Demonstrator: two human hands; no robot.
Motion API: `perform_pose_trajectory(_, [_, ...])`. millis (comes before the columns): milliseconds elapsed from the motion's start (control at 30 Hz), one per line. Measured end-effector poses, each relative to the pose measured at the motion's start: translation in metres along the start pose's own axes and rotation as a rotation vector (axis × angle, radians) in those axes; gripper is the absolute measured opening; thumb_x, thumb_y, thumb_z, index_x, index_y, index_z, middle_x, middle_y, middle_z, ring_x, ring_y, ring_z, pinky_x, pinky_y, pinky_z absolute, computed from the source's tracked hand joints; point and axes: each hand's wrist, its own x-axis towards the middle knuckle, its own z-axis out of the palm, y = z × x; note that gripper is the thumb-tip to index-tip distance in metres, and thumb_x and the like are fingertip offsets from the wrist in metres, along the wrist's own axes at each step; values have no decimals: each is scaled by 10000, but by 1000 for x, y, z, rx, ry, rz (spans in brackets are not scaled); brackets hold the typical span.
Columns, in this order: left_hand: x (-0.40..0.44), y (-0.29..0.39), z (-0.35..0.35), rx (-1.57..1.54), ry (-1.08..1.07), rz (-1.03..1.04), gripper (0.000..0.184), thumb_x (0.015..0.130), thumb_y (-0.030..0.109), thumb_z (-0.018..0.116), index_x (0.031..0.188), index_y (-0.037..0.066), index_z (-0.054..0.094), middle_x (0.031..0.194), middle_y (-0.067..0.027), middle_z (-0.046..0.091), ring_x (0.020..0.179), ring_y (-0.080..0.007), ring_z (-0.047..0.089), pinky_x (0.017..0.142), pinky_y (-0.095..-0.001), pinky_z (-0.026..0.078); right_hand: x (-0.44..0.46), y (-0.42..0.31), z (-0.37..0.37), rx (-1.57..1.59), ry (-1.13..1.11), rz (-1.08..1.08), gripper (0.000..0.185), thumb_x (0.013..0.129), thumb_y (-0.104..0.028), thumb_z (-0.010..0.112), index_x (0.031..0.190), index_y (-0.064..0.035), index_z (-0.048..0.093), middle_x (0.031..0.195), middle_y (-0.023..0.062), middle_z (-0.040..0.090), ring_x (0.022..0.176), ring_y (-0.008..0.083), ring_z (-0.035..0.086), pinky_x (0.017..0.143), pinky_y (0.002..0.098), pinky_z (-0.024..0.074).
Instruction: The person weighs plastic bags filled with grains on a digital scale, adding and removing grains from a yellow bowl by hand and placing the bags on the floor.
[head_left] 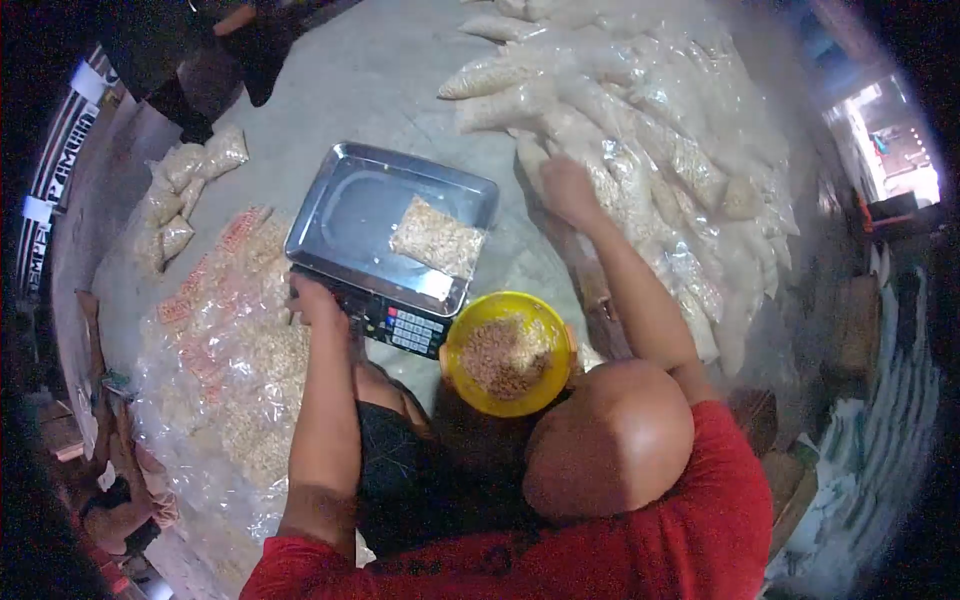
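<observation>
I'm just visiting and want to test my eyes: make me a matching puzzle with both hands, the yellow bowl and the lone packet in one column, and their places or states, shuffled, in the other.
1. Left hand
2. Right hand
3. Yellow bowl
4. Lone packet

A. Holds loose brown and pale pieces
B. At the heap of long filled bags
C. Lies in the metal tray
D. At a near corner of the scale

Right pairs: 1-D, 2-B, 3-A, 4-C
</observation>
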Motion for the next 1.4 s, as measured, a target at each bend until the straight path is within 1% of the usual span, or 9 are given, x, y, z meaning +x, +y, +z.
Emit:
perform_pose_trajectory(200, [4, 2, -1, -16, 3, -4, 943, 991, 675, 448, 1612, 16, 184, 1606, -331, 251, 1342, -463, 510, 1057, -528, 527, -73, 15, -143, 589, 20, 584, 340, 974, -304, 520, 814, -12, 589, 691, 85, 525, 621, 166, 520, 564, 393, 450])
perform_pose_trajectory(333, [8, 1, -2, -37, -13, -83, 981, 967, 726, 426, 1632, 60, 147, 1628, -322, 187, 1360, -464, 482, 1062, -543, 510, -112, 47, -186, 218, 9, 685, 343, 968, -318, 548, 870, -7, 653, 734, 133, 608, 672, 253, 619, 629, 421, 498])
perform_pose_trajectory(400, [10, 1, -2, -45, -2, -89, 1004, 953, 761, 403, 1638, 75, 140, 1635, -317, 176, 1377, -462, 462, 1073, -548, 492, -129, 133, -179, -571, -80, 251, 321, 984, -287, 549, 996, 5, 681, 874, 219, 693, 784, 360, 696, 726, 474, 530])
perform_pose_trajectory(500, [33, -9, -1, -63, -2, -49, 988, 969, 764, 356, 1628, 53, 167, 1632, -300, 224, 1389, -456, 449, 1085, -581, 463, -132, 55, -164, -613, 124, 247, 325, 1011, -268, 544, 1102, 17, 671, 998, 281, 711, 924, 429, 707, 822, 501, 535])
perform_pose_trajectory(600, [40, -2, -24, -160, -101, -68, 947, 998, 742, 299, 1593, 7, 232, 1590, -278, 330, 1361, -446, 481, 1084, -617, 449, -115, -48, -98, 67, -36, 213, 358, 1053, -308, 544, 1173, 10, 659, 1112, 247, 712, 992, 376, 711, 893, 465, 542])
perform_pose_trajectory(700, [27, 16, -31, -367, -413, -219, 962, 1009, 745, 203, 1529, -51, 347, 1485, -246, 495, 1290, -428, 553, 1083, -636, 440, -91, -97, -19, 1280, -455, 914, 395, 1085, -315, 485, 1260, 16, 611, 1054, 132, 703, 871, 241, 704, 748, 329, 598])
perform_pose_trajectory(1000, [40, 14, -29, -436, -491, -314, 997, 1005, 769, 127, 1445, -62, 461, 1367, -224, 609, 1179, -397, 635, 1062, -631, 467, -91, -114, 6, 1410, -421, 983, 591, 1090, -572, 388, 1117, -12, 572, 899, 137, 664, 696, 243, 631, 584, 327, 521])
perform_pose_trajectory(1167, [32, 9, -19, -402, -492, -264, 910, 1034, 730, 199, 1380, -50, 515, 1291, -211, 642, 1131, -383, 655, 1011, -628, 508, -117, -126, -4, 1249, -373, 683, 653, 1046, -650, 437, 1235, -33, 538, 978, 130, 671, 776, 240, 656, 675, 327, 554])
perform_pose_trajectory(1400, [18, 10, -4, -414, -626, -318, 952, 1024, 752, 203, 1392, -63, 526, 1367, -230, 622, 1220, -405, 606, 1114, -551, 444, -93, -157, -23, 1288, -326, 895, 765, 990, -718, 485, 1334, -38, 552, 1175, 134, 653, 939, 214, 674, 828, 349, 606])
